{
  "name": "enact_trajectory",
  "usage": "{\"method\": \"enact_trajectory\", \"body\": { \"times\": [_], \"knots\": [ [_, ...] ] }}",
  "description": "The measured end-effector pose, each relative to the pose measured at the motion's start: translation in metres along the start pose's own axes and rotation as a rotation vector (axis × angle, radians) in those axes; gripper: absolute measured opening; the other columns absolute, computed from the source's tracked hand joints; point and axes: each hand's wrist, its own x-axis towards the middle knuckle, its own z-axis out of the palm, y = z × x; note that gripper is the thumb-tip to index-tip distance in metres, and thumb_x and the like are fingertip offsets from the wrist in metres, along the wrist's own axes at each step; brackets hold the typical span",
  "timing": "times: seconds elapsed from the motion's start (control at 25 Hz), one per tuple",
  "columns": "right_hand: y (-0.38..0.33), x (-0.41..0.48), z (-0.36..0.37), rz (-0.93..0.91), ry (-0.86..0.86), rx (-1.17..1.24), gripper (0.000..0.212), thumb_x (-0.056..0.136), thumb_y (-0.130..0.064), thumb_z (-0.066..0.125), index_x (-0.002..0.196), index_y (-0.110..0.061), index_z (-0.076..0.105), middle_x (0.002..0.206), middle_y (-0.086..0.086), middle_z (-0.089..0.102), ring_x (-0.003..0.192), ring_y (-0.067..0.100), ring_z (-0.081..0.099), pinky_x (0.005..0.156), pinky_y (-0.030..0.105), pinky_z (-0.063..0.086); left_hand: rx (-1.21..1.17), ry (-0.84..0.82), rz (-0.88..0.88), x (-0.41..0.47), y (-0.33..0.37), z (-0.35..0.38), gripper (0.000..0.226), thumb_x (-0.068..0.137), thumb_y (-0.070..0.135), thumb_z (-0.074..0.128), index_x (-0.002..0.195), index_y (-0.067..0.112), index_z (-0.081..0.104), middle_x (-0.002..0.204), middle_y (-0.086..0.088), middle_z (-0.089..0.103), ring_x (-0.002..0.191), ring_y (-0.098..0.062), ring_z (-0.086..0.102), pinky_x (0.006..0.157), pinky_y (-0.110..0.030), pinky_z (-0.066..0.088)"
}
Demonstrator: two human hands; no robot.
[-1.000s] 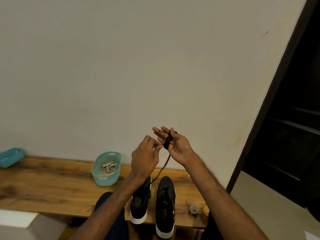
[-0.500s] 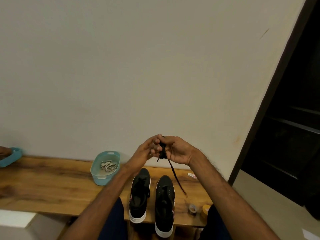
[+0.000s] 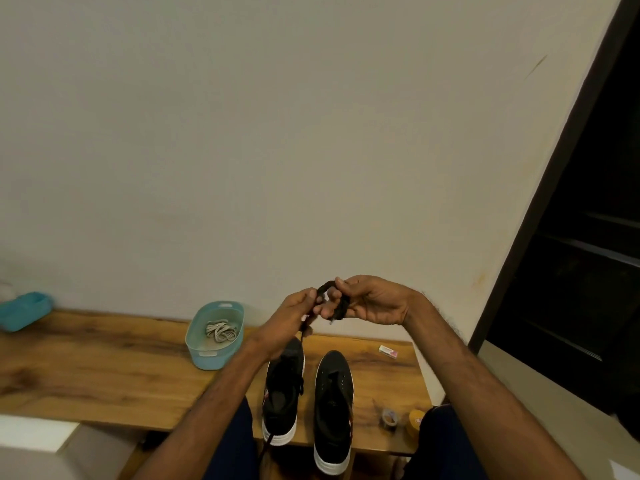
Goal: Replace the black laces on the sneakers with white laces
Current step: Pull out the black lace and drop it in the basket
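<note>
Two black sneakers with white soles stand side by side on the wooden bench [image 3: 104,368]. The left sneaker [image 3: 282,393] still carries a black lace; the right sneaker [image 3: 333,410] shows bare eyelets. Above them, both hands hold a coiled black lace [image 3: 337,306]. My right hand [image 3: 374,301] grips the bundle, and my left hand [image 3: 294,315] pinches a strand of it. White laces [image 3: 221,331] lie in a light blue tub [image 3: 214,353] left of the shoes.
A second blue tub [image 3: 24,310] sits at the bench's far left. A small white box [image 3: 388,351] lies behind the right sneaker, two tape rolls [image 3: 401,419] at the front right edge. A dark shelving unit [image 3: 571,254] fills the right. A white block [image 3: 34,441] stands bottom left.
The loose tail of the black lace that hung down over the shoes has been gathered up into the bundle. Both hands have shifted slightly right and stayed close together.
</note>
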Motion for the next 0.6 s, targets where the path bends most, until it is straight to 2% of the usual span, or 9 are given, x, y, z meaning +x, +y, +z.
{"method": "enact_trajectory", "body": {
  "times": [0.08,0.16,0.36,0.48,0.6],
  "knots": [
    [-0.001,-0.003,-0.004,-0.008,0.052,-0.013,0.026,0.101,-0.023,0.045,0.088,-0.007,0.060,0.101,0.020,0.071,0.115,0.031,0.064,0.102,0.034,0.049,0.060,0.017,0.045,-0.001,0.004,-0.004,0.035,0.105,0.036,0.035,0.091,0.011,0.055,0.075,0.010,0.052,0.065,-0.008,0.039,0.052,-0.021,0.030],
    [0.004,-0.002,-0.006,-0.068,0.095,0.046,0.028,0.104,-0.023,0.041,0.089,-0.007,0.058,0.095,0.018,0.070,0.111,0.033,0.065,0.104,0.037,0.049,0.077,0.020,0.063,-0.001,0.011,0.000,0.032,0.107,0.034,0.033,0.086,0.016,0.050,0.070,0.015,0.050,0.060,-0.006,0.035,0.051,-0.020,0.025],
    [0.015,0.008,0.010,-0.234,0.213,0.177,0.030,0.103,-0.024,0.043,0.092,-0.007,0.064,0.090,0.013,0.071,0.103,0.031,0.067,0.099,0.038,0.051,0.056,0.111,0.059,0.009,0.015,0.011,0.028,0.107,0.031,0.039,0.096,0.009,0.052,0.078,-0.003,0.047,0.055,-0.007,0.033,0.047,-0.018,0.021],
    [0.014,0.011,0.016,-0.297,0.290,0.235,0.028,0.101,-0.025,0.046,0.097,-0.006,0.066,0.096,0.012,0.072,0.106,0.031,0.065,0.096,0.038,0.053,0.028,0.135,0.059,0.007,0.010,0.010,0.029,0.105,0.034,0.043,0.098,0.012,0.061,0.067,0.005,0.046,0.052,-0.007,0.033,0.046,-0.018,0.024],
    [0.009,0.016,0.020,-0.364,0.407,0.200,0.029,0.105,-0.027,0.040,0.105,-0.008,0.062,0.103,0.011,0.075,0.106,0.027,0.069,0.092,0.037,0.053,0.164,0.041,0.099,-0.001,-0.007,0.012,0.031,0.106,0.026,0.042,0.088,0.016,0.064,0.066,0.008,0.046,0.057,-0.006,0.039,0.053,-0.016,0.033]
  ]
}}
